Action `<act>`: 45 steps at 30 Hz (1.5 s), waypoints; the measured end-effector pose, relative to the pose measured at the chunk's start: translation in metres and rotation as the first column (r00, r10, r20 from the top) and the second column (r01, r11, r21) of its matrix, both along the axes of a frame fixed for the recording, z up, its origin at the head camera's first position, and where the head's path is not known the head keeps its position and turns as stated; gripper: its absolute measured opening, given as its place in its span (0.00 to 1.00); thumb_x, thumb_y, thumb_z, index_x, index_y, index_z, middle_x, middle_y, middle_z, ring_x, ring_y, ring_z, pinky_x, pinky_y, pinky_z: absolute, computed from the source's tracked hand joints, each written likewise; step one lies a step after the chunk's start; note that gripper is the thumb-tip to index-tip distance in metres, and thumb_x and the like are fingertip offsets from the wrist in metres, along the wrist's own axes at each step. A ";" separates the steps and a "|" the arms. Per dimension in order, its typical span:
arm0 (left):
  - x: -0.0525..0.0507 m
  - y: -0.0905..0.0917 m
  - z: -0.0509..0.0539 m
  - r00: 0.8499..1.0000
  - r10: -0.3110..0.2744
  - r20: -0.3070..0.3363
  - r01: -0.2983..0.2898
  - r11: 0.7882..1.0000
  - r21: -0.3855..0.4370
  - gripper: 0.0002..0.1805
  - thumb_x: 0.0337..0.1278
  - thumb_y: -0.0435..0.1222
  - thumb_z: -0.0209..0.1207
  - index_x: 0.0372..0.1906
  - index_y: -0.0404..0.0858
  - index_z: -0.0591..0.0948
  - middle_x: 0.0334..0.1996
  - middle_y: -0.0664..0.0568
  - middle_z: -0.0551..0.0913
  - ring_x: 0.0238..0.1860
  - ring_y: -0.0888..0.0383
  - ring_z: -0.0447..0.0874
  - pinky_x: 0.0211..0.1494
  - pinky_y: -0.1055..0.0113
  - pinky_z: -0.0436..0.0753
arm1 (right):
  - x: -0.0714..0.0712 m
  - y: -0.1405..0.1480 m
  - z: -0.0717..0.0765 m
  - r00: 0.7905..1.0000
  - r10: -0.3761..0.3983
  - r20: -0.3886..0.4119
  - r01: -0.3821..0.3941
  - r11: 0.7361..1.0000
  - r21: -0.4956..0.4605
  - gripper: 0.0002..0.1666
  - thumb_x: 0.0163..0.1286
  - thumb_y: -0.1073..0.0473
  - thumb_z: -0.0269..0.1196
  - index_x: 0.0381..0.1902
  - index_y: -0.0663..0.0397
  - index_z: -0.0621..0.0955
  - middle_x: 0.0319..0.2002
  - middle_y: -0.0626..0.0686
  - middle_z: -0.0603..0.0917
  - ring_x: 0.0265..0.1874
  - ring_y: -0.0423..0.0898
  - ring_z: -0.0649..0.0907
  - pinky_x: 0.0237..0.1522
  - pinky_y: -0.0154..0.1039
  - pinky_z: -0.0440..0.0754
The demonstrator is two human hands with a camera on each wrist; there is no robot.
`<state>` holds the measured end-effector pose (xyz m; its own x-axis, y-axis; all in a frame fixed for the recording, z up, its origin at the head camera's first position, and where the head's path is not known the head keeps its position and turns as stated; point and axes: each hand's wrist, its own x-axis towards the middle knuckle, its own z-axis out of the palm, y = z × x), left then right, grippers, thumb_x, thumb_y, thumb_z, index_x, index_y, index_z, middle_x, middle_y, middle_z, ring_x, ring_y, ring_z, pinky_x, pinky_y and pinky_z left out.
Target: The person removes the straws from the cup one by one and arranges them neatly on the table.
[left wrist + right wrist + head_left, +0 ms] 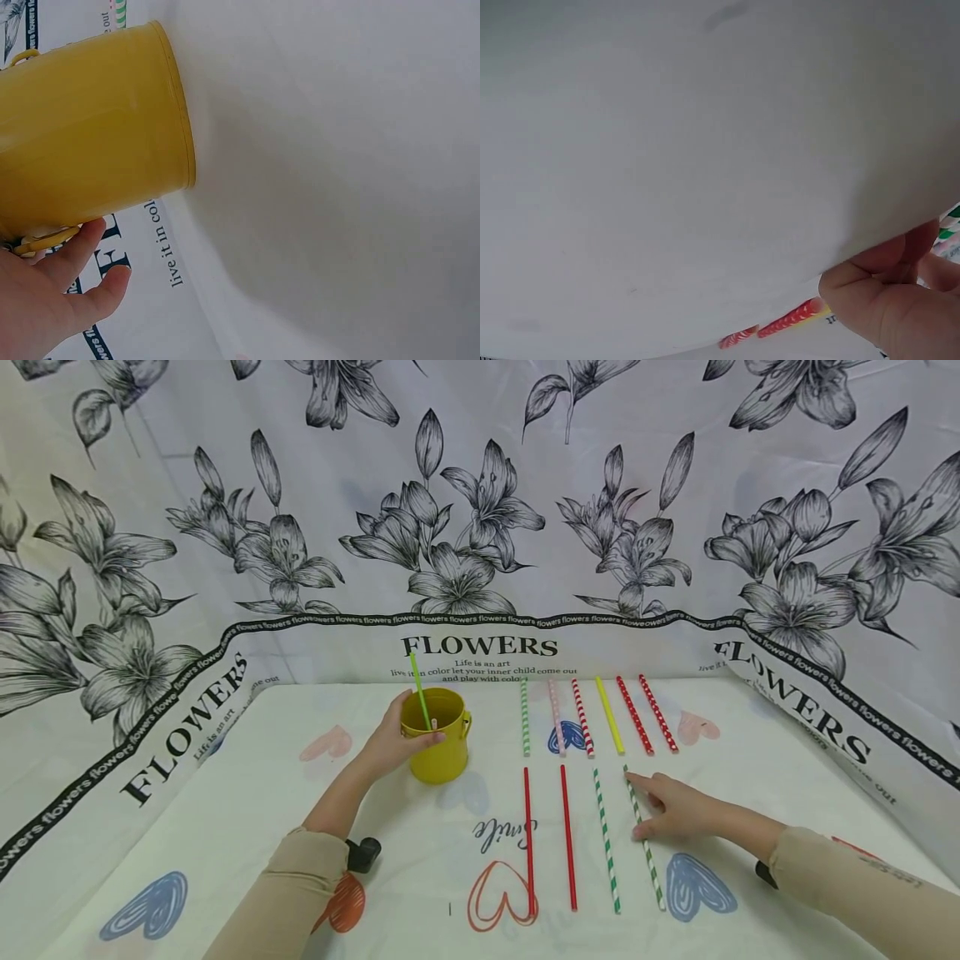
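My left hand [386, 747] grips the side of a yellow bucket [438, 760] near its rim, thumb over the front. A bright green straw [420, 689] leans out of the bucket, and a pale tip shows beside it. In the left wrist view, fingers lie by the bucket's handle [46, 241]. My right hand [678, 806] touches a green-and-white striped straw [651, 864] lying on the table, index finger at its far end and thumb beside it. To its left lie another green-striped straw [606, 852] and two red straws [567, 852], roughly parallel.
Behind them runs a row of straws: pale green-striped [525, 718], pink-striped [556, 718], red-striped [582, 718], yellow [610, 714] and two red dotted ones [634, 714]. A heart-printed white cloth [405, 877] covers the table. A flower-print curtain [480, 410] stands behind.
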<state>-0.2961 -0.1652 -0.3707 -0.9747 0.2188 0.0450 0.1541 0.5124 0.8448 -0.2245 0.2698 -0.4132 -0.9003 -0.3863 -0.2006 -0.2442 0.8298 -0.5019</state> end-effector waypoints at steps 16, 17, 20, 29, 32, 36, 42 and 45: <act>0.000 0.000 -0.001 1.000 0.005 -0.028 -0.005 1.000 -0.003 0.59 0.51 0.52 0.69 0.76 0.37 0.43 0.72 0.36 0.54 0.70 0.36 0.55 0.70 0.38 0.56 | -0.006 0.001 0.033 0.995 -0.013 0.101 0.021 0.997 -0.075 0.54 0.61 0.47 0.70 0.73 0.67 0.55 0.38 0.53 0.74 0.38 0.49 0.74 0.36 0.41 0.74; 0.000 0.000 -0.001 1.000 0.008 -0.028 -0.008 1.000 -0.004 0.58 0.52 0.51 0.69 0.76 0.37 0.43 0.72 0.37 0.55 0.70 0.37 0.56 0.70 0.39 0.56 | -0.007 0.000 0.038 0.995 -0.009 0.099 0.017 0.997 -0.081 0.54 0.61 0.47 0.69 0.73 0.67 0.56 0.40 0.54 0.74 0.39 0.50 0.75 0.37 0.42 0.75; 0.000 0.000 -0.001 1.000 0.007 -0.021 -0.007 1.000 0.000 0.57 0.53 0.49 0.69 0.76 0.39 0.43 0.72 0.37 0.54 0.70 0.37 0.55 0.71 0.39 0.55 | -0.013 -0.007 0.050 0.997 0.021 0.078 -0.011 0.991 -0.137 0.52 0.63 0.48 0.68 0.73 0.66 0.56 0.46 0.58 0.76 0.45 0.53 0.77 0.42 0.44 0.79; 0.000 0.000 -0.001 1.000 -0.006 -0.023 0.007 1.000 0.023 0.55 0.55 0.45 0.69 0.76 0.38 0.44 0.72 0.38 0.55 0.71 0.39 0.55 0.72 0.41 0.54 | -0.026 -0.035 0.086 0.988 0.155 -0.007 -0.146 0.915 -0.376 0.47 0.68 0.53 0.65 0.75 0.62 0.53 0.64 0.67 0.69 0.63 0.64 0.71 0.54 0.52 0.79; 0.002 0.001 0.001 1.000 0.007 -0.012 -0.007 1.000 0.011 0.56 0.54 0.46 0.69 0.76 0.38 0.43 0.73 0.38 0.53 0.71 0.38 0.54 0.71 0.40 0.54 | -0.030 -0.052 0.094 0.981 0.194 -0.034 -0.189 0.879 -0.438 0.47 0.68 0.55 0.65 0.75 0.63 0.54 0.66 0.67 0.68 0.65 0.64 0.68 0.55 0.50 0.79; 0.003 0.001 0.003 1.000 0.010 -0.014 -0.009 1.000 0.003 0.56 0.53 0.46 0.70 0.76 0.38 0.44 0.72 0.39 0.54 0.71 0.39 0.55 0.71 0.41 0.56 | -0.035 -0.079 0.098 0.965 0.255 -0.057 -0.247 0.821 -0.515 0.46 0.67 0.57 0.66 0.75 0.63 0.56 0.68 0.64 0.67 0.68 0.62 0.66 0.60 0.53 0.74; 0.002 0.001 0.000 0.999 -0.002 -0.035 0.003 1.000 0.018 0.56 0.52 0.44 0.71 0.76 0.38 0.44 0.71 0.39 0.57 0.70 0.40 0.58 0.71 0.42 0.57 | -0.041 -0.122 0.097 0.934 0.318 -0.161 -0.355 0.792 -0.496 0.43 0.65 0.56 0.67 0.73 0.58 0.62 0.69 0.55 0.69 0.69 0.56 0.65 0.67 0.58 0.62; 0.002 0.001 -0.002 0.999 0.002 -0.032 -0.002 1.000 0.020 0.57 0.51 0.44 0.71 0.76 0.37 0.45 0.71 0.39 0.58 0.69 0.40 0.59 0.71 0.42 0.57 | -0.045 -0.141 0.093 0.927 0.318 -0.201 -0.376 0.806 -0.457 0.42 0.64 0.56 0.68 0.73 0.54 0.64 0.69 0.51 0.70 0.70 0.53 0.65 0.68 0.57 0.62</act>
